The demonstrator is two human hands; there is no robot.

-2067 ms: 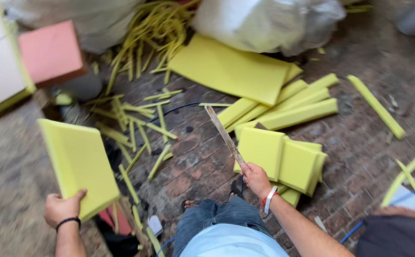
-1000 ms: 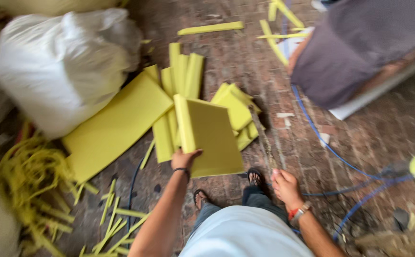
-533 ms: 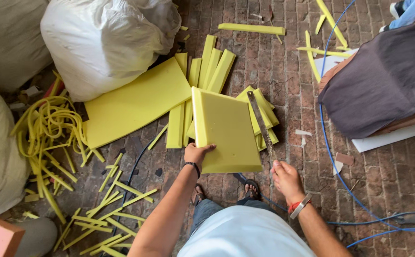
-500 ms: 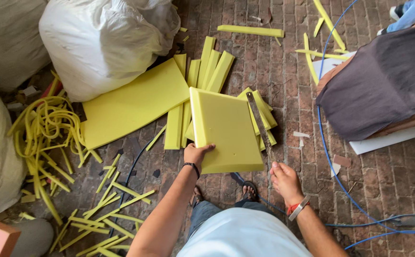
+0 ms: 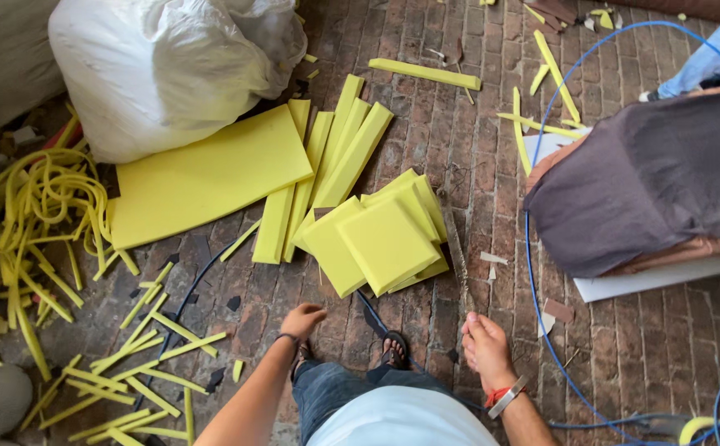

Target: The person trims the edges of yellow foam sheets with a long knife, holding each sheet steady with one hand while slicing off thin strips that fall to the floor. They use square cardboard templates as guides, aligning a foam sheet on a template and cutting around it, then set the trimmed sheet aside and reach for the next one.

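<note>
Left hand (image 5: pixel 302 320) empty, fingers loosely curled; right hand (image 5: pixel 485 351) closed on the long blade (image 5: pixel 456 252) beside the foam squares (image 5: pixel 384 241) stacked on the brick floor (image 5: pixel 665 339); judgement: square the edges and steady the stack before cutting.

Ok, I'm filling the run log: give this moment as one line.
left hand: empty, open | right hand: shut on long blade | square foam pads: stacked on brick floor

Bare brick floor (image 5: pixel 426 318) lies open between both hands and the foam squares (image 5: pixel 376 239); a long blade (image 5: pixel 456 252) flanks them right, foam strips (image 5: pixel 141 363) clutter left.
</note>
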